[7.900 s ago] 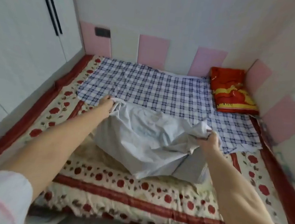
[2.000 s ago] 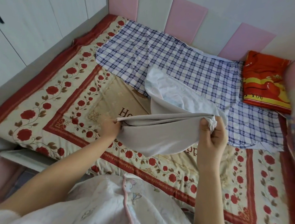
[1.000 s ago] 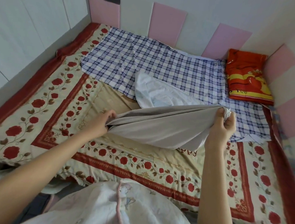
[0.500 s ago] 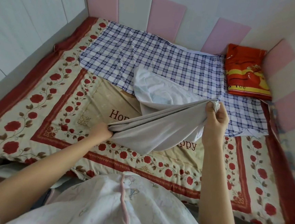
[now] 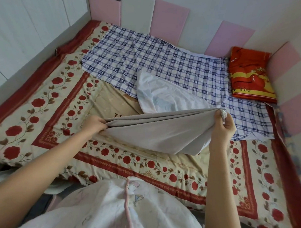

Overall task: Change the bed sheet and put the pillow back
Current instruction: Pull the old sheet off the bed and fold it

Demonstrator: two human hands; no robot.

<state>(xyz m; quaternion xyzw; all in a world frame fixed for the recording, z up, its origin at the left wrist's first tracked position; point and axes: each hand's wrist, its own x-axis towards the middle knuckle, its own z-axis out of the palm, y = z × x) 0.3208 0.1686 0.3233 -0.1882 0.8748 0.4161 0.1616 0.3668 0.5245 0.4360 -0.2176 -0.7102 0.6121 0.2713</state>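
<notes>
1. The grey bed sheet is over the middle of the bed, partly folded and stretched between the two hands.
2. The left hand is low, close to the floral quilt. Its fingers are curled round the gathered left end of the grey bed sheet.
3. The right hand is raised higher. Its thumb and fingers pinch a bunched end of the same sheet, with a small white tuft showing above the fingers.
4. A paler, whitish part of the sheet trails from the held fold toward the head of the bed and lies on the blue plaid sheet.
5. The blue plaid sheet is spread flat across the far half of the bed, up to the far edge.
6. The red and yellow pillow lies in the far right corner of the bed, overlapping the plaid sheet's right end.
7. The floral quilt covers the bed and is exposed along the left, near and right edges.
8. Pink wall panels line the walls at the far and right edges.
9. White wardrobe doors stand along the left edge.
</notes>
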